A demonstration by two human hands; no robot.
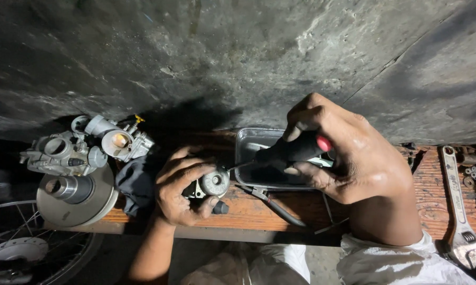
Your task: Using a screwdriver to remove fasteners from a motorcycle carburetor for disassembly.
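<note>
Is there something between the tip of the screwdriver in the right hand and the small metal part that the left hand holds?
Nothing visible. The screwdriver in the right hand points its shaft straight at the small metal part gripped by the left hand. The tip seems to reach it already, with no cloth or tool between.

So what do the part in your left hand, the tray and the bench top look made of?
Small part in the left hand: likely cast metal, dull grey sheen. Tray: probably thin steel or aluminium, with a glinting rim. Bench top: wood, reddish, with visible grain.
</note>
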